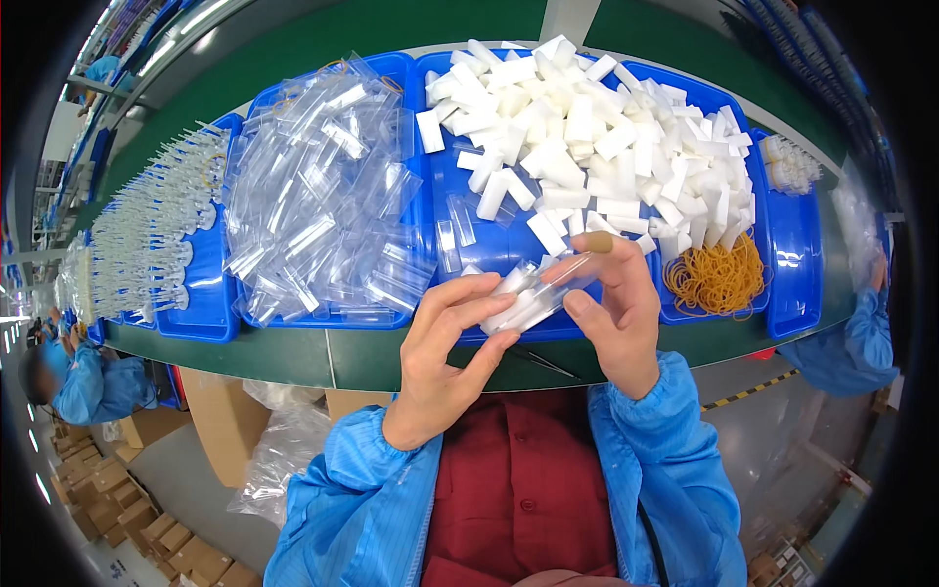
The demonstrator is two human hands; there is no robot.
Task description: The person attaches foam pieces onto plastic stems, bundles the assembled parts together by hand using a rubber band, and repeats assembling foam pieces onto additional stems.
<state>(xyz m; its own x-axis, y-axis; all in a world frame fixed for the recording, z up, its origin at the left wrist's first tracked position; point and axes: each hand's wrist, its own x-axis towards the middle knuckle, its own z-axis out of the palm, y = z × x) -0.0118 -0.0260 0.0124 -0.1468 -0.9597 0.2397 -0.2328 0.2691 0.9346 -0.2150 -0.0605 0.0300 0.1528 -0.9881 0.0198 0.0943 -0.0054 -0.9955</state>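
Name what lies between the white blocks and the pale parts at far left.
The head view shows clear plastic pieces heaped in a blue tray.

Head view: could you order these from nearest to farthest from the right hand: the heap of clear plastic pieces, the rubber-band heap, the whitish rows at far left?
1. Rubber-band heap: just right of the right hand.
2. Heap of clear plastic pieces: left, beyond the other hand.
3. Whitish rows: farthest left.

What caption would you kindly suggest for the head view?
Left hand and right hand hold clear plastic near white blocks and rubber bands.
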